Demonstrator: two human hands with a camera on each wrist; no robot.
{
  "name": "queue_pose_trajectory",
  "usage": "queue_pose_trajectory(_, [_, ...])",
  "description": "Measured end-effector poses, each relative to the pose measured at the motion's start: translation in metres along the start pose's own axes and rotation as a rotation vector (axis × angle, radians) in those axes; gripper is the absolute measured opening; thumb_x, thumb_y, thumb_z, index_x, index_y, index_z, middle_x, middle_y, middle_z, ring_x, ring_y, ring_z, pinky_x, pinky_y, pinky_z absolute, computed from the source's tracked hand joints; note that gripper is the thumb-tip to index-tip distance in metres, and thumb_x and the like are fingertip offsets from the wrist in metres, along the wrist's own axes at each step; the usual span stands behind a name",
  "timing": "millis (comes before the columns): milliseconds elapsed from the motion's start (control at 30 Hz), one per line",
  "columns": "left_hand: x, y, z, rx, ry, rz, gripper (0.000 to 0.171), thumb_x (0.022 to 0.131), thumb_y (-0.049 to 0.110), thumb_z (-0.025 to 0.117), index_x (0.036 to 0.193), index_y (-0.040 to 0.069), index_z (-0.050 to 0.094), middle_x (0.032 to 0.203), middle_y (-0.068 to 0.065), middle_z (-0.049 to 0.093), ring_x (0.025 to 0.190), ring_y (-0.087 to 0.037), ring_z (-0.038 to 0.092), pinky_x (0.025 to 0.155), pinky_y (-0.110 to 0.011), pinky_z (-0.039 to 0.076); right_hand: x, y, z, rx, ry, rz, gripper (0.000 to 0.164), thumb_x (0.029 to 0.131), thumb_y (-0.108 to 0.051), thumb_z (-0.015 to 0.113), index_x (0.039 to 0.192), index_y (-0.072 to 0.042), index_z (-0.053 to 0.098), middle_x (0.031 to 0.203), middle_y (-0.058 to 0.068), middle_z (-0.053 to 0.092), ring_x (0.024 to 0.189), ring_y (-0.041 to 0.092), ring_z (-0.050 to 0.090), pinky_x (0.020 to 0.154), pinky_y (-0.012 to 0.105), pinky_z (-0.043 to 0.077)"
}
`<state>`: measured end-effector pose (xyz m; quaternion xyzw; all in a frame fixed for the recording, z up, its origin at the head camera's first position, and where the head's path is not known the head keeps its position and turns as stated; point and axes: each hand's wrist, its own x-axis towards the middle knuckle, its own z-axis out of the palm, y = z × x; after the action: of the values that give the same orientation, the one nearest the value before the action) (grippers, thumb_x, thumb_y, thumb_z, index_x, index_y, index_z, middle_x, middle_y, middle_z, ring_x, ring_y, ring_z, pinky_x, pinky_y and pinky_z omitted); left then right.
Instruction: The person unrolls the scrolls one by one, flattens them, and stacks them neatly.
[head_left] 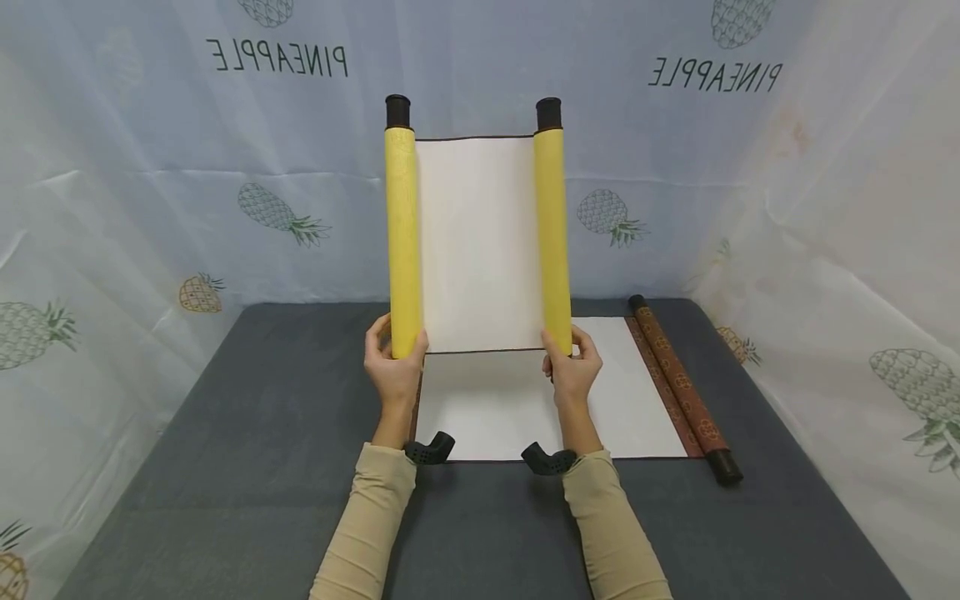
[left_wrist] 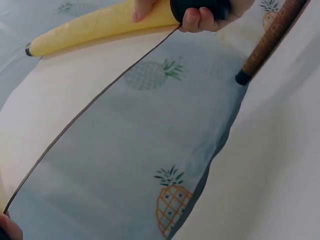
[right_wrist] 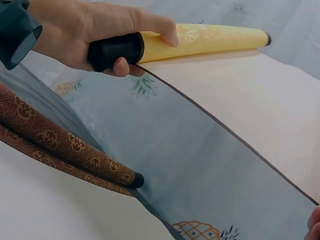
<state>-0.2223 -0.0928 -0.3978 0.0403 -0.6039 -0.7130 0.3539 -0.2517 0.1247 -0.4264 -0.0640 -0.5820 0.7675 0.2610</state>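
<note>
Both hands hold up a yellow scroll (head_left: pixel 480 242), its blank white sheet partly unrolled between two upright rollers with black end caps. My left hand (head_left: pixel 397 371) grips the lower end of the left roller (head_left: pixel 404 233), the thumb along its front. The lower end of the right roller (head_left: pixel 552 233) is in my right hand (head_left: pixel 573 367). Across in the left wrist view, the right hand's fingers (left_wrist: pixel 200 20) curl by the black cap. The right wrist view shows the left hand (right_wrist: pixel 110 30) around the other cap.
Behind and below the hands, a brown patterned scroll (head_left: pixel 622 383) lies spread on the dark grey table (head_left: pixel 262 467). Its right roller (head_left: pixel 678 383) is thick and rolled, near the table's right side. White curtains (head_left: pixel 480 50) with pineapple prints enclose the table.
</note>
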Motion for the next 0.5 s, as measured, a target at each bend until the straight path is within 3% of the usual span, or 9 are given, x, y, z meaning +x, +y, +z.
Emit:
queue_pose_trajectory(67, [0.001,-0.004,0.000,-0.059,0.018,0.019,0.047,0.076,-0.001,0.070,0.120,-0.005,0.054,0.091,0.009,0.060,0.050,0.001,0.054,0.043,-0.014,0.044,0.000,-0.001,0.000,0.020,0.021,-0.007,0.030,0.079,-0.005,0.076,0.105,-0.004,0.063,0.074,-0.006,0.051,0.035,0.002,0.047,0.037,0.014,0.039])
queue_pose_trajectory(200, [0.002,-0.012,0.001,-0.123,0.042,0.070,0.044,0.077,-0.003,0.068,0.118,-0.010,0.051,0.100,0.002,0.056,0.052,-0.001,0.051,0.043,-0.014,0.042,-0.001,-0.007,-0.001,0.048,0.051,-0.011,0.027,0.079,-0.006,0.076,0.102,-0.007,0.062,0.075,-0.006,0.050,0.034,0.002,0.048,0.036,0.014,0.039])
queue_pose_trajectory(300, [0.004,-0.017,0.002,-0.112,0.066,0.083,0.047,0.078,-0.003,0.068,0.119,-0.013,0.049,0.106,0.002,0.052,0.060,-0.001,0.054,0.043,-0.013,0.043,0.000,-0.007,-0.002,0.071,0.049,-0.002,0.026,0.080,-0.006,0.076,0.101,-0.010,0.061,0.076,-0.007,0.050,0.035,0.003,0.048,0.037,0.014,0.040])
queue_pose_trajectory(500, [0.007,-0.022,0.003,-0.101,0.102,0.091,0.039,0.076,-0.005,0.070,0.112,-0.014,0.057,0.091,0.017,0.064,0.076,0.000,0.060,0.048,-0.010,0.045,0.001,-0.006,-0.003,0.095,0.032,0.039,0.022,0.081,-0.011,0.076,0.097,-0.014,0.060,0.080,-0.004,0.052,0.035,0.004,0.047,0.037,0.014,0.041])
